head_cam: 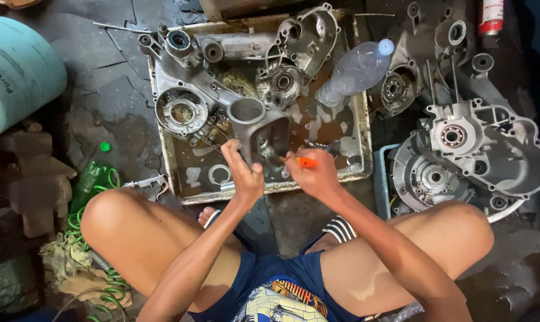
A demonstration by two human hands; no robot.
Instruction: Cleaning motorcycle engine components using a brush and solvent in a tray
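My left hand (244, 172) grips a grey metal engine cylinder part (259, 128) with a round bore, holding it tilted above a shallow metal tray (170, 174). My right hand (315, 172) is closed on a tool with an orange handle (306, 161), its tip against the lower side of the part. The tray holds brownish liquid, a large engine casing (189, 89) and several smaller metal parts. I squat over the tray with both knees spread.
A clear plastic bottle (356, 70) leans on the tray's right rim. More engine casings (472, 149) lie on the dark floor at right. A pale blue tank (16, 71) sits at far left; a green coiled hose (97, 185) and rags lie by my left knee.
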